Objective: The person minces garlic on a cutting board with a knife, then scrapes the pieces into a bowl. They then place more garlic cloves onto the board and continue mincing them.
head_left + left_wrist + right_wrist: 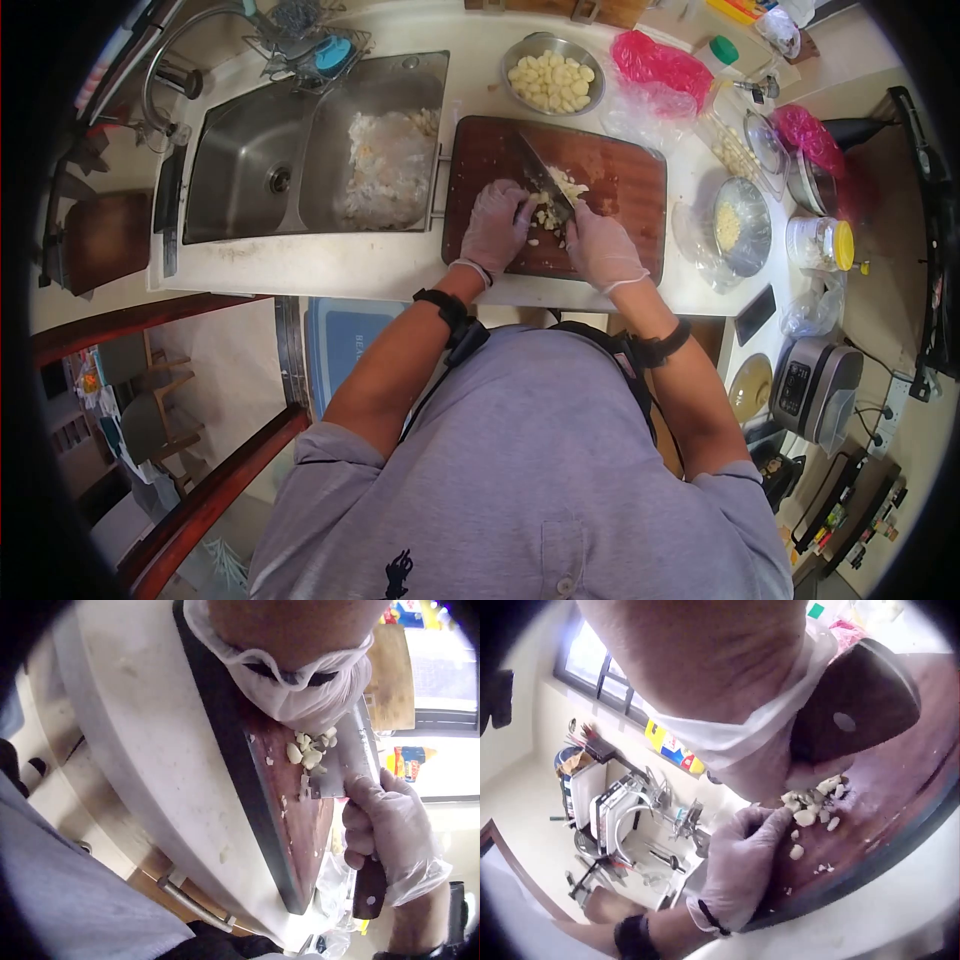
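A cleaver-like knife with a dark handle [370,889] is gripped by the gloved right hand [603,248], its blade [540,168] slanting away over a brown cutting board [625,190]. Chopped pale pieces, looking like garlic [311,754], lie against the blade and around it. To their left is the gloved left hand [497,225]; its fingers are curled, and in the right wrist view the thumb and forefinger [778,820] pinch at the edge of the garlic pieces. The right hand's fingertips are partly hidden by the handle [862,701] there.
Behind the board stands a metal bowl [508,92] of peeled cloves. Rightward are a bowl with minced bits [742,245], a yellow-lidded jar [820,243], pink plastic bags [650,70] and a phone [755,315]. A double sink [240,160] holding whitish peelings [385,175] is at left.
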Motion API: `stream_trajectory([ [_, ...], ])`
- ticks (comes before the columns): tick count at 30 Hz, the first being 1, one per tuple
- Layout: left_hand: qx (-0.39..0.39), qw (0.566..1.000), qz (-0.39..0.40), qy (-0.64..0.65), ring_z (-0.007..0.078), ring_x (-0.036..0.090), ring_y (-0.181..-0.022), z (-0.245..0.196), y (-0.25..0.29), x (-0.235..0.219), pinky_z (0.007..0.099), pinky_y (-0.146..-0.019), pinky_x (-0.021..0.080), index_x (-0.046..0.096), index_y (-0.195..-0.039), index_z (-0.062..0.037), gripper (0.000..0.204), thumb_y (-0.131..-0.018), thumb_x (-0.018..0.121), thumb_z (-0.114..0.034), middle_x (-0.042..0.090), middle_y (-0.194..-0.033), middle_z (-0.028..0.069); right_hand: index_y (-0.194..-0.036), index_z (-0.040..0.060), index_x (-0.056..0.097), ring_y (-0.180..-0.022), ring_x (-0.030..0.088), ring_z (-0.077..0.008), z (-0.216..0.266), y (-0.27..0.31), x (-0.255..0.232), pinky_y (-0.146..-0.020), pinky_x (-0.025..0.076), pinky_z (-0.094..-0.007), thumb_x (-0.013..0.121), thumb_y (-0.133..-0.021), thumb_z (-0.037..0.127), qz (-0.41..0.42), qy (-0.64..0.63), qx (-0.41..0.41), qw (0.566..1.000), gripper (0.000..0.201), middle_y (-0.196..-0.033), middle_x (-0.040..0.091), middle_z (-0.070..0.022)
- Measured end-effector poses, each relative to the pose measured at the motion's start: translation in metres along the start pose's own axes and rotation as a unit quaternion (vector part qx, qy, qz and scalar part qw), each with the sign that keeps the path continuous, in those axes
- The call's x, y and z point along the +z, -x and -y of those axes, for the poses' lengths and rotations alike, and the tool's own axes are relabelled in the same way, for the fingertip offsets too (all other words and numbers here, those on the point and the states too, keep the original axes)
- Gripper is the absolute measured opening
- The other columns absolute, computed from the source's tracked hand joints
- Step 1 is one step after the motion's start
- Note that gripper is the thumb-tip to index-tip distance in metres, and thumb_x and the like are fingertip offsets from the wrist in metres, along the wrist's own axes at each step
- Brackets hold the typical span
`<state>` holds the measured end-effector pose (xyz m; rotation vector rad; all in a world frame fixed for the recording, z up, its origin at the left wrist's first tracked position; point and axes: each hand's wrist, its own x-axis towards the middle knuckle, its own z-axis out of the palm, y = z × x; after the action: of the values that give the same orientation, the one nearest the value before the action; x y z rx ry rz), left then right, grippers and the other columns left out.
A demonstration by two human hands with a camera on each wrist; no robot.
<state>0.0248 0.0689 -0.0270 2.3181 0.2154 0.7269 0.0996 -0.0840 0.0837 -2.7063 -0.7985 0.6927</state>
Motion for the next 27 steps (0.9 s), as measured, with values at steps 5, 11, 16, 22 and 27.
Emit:
stream_trajectory([
  [5,-0.006,1.000,0.007,-0.005,0.0352,0.059,-0.099,-0.002,0.001,-0.002,0.0444,-0.087,0.048,0.062,-0.100,-0.0047,0.019,-0.087,0.072,-0.013,0.061,-0.105,0.0142,-0.102,-0.0035,0.057,-0.083,0.066,-0.0489,-0.001,0.003,-0.011,-0.077,0.053,-0.0552,0.052,-0.097,0.019,-0.055,-0.008,-0.031,0.998,0.024,-0.080,0.066,-0.0308],
  [11,-0.013,1.000,0.009,-0.009,0.0346,0.059,-0.101,-0.008,-0.003,-0.007,0.0441,-0.088,0.048,0.063,-0.100,-0.0054,0.018,-0.087,0.072,-0.014,0.062,-0.106,0.0133,-0.103,-0.0045,0.058,-0.083,0.066,-0.0490,0.001,0.006,0.006,-0.077,0.053,-0.0555,0.052,-0.097,0.019,-0.021,-0.004,-0.006,1.000,0.025,-0.081,0.067,-0.0309],
  [16,-0.009,1.000,0.021,-0.018,0.0341,0.059,-0.101,-0.006,-0.002,-0.005,0.0439,-0.088,0.048,0.063,-0.100,-0.0059,0.019,-0.086,0.072,-0.014,0.062,-0.106,0.0128,-0.104,-0.0044,0.057,-0.082,0.066,-0.0491,-0.004,0.007,0.002,-0.077,0.052,-0.0563,0.052,-0.097,0.019,-0.055,-0.021,-0.030,0.998,0.025,-0.082,0.067,-0.0310],
  [22,0.003,1.000,0.006,-0.010,0.0339,0.057,-0.096,-0.006,-0.002,-0.003,0.0441,-0.086,0.047,0.064,-0.094,-0.0057,0.015,-0.086,0.070,-0.017,0.061,-0.103,0.0122,-0.103,-0.0042,0.058,-0.081,0.066,-0.0486,0.001,0.005,0.007,-0.078,0.053,-0.0563,0.052,-0.097,0.019,-0.048,-0.017,-0.020,0.998,0.025,-0.082,0.067,-0.0305],
  [27,-0.005,1.000,0.017,-0.020,0.0337,0.057,-0.097,-0.006,-0.003,-0.004,0.0440,-0.086,0.047,0.064,-0.094,-0.0059,0.014,-0.087,0.069,-0.017,0.061,-0.102,0.0118,-0.103,-0.0044,0.057,-0.081,0.067,-0.0484,-0.001,0.006,0.004,-0.078,0.053,-0.0563,0.052,-0.097,0.018,-0.046,-0.009,-0.024,0.999,0.024,-0.081,0.067,-0.0301],
])
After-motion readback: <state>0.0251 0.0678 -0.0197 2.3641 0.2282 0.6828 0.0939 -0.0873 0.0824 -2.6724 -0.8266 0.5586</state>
